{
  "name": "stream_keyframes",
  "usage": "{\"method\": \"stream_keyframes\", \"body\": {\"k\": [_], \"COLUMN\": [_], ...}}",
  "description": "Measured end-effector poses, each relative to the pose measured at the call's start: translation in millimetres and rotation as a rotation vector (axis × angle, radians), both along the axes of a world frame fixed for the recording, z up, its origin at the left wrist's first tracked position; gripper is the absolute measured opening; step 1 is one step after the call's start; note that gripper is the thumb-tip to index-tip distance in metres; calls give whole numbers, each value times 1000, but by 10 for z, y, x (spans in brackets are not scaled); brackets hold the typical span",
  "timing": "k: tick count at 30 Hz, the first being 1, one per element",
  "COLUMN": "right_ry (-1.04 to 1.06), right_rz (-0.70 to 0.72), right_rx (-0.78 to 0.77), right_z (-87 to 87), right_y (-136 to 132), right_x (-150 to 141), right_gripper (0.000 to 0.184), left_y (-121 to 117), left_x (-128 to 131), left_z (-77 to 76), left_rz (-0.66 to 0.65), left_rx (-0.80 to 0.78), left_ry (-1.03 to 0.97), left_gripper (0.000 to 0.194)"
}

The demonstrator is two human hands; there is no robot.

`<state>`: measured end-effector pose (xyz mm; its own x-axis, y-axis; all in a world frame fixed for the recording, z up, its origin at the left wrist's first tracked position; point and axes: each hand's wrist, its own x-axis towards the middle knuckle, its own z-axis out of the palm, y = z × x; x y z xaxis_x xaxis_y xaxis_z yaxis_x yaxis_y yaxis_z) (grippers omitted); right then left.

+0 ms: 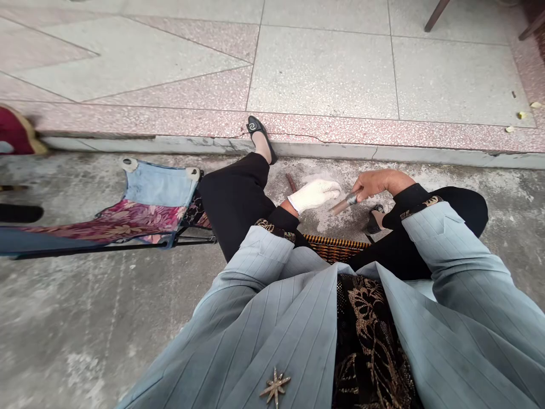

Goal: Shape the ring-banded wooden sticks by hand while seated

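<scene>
My left hand (314, 195) wears a white knitted glove. Its fingers are curled and pressed together, and whatever they may hold is hidden. My bare right hand (377, 183) is closed around a short tool (344, 203) with a grey band near my fingers and a brownish, blurred end pointing down and left. That end lies close to the gloved fingertips; I cannot tell whether they touch. Beyond the glove, a reddish-brown stick-like piece (291, 182) shows above the concrete. Between my legs, below both hands, is the woven rim of a basket-like thing (336, 247).
A folding recliner (140, 218) with denim and flowered cloth stands at my left. Ahead, a stone step edge (319, 149) rises to a tiled floor (323, 74), where one of my shoes (260, 136) rests. A red cushion-like thing (17, 130) is at far left.
</scene>
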<state>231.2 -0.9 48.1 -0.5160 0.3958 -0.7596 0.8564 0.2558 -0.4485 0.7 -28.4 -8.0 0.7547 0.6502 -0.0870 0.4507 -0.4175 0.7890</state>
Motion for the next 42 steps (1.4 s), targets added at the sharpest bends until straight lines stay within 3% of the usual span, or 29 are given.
{"method": "stream_keyframes", "body": {"k": [2, 4, 8, 10, 12, 14, 17, 23, 28, 33, 35, 37, 39, 42], "right_ry": [147, 339, 651, 710, 667, 539, 350, -9, -98, 80, 229, 372, 492, 638], "right_rz": [30, -62, -542, -768, -869, -849, -711, -338, -100, 21, 11, -92, -289, -643], "right_rx": [-195, -266, -58, 67, 155, 224, 308, 428, 322, 40, -108, -159, -106, 35], "right_z": [46, 132, 279, 265, 192, 99, 13, 65, 58, 51, 91, 153, 215, 242], "right_y": [-27, -31, 22, 59, 93, 120, 146, 98, 9, -39, -44, -38, -22, 19], "right_x": [-2, 28, 128, 155, 158, 149, 135, 44, -65, -83, -59, -15, 36, 86], "right_gripper": [35, 41, 42, 40, 39, 37, 34, 32, 22, 21, 23, 26, 32, 37], "left_y": [18, 28, 3, -25, -50, -67, -75, -55, -13, 45, 59, 57, 36, -11], "left_x": [5, 21, 55, 67, 78, 87, 86, 53, 8, -20, -7, 15, 36, 56], "left_z": [-38, -85, -125, -100, -58, -19, 9, -10, 6, -69, -128, -175, -191, -160], "left_rz": [27, 96, 245, 231, 204, 172, 130, 74, 44, 49, 81, 135, 224, 233], "left_rx": [-89, -219, -471, -490, -418, -302, -160, -39, -18, -112, -205, -331, -479, -601], "left_ry": [-80, -184, -366, -362, -300, -212, -113, -51, -21, -119, -193, -293, -405, -493], "left_gripper": [28, 26, 31, 31, 30, 30, 30, 32, 31, 29, 28, 27, 29, 33]}}
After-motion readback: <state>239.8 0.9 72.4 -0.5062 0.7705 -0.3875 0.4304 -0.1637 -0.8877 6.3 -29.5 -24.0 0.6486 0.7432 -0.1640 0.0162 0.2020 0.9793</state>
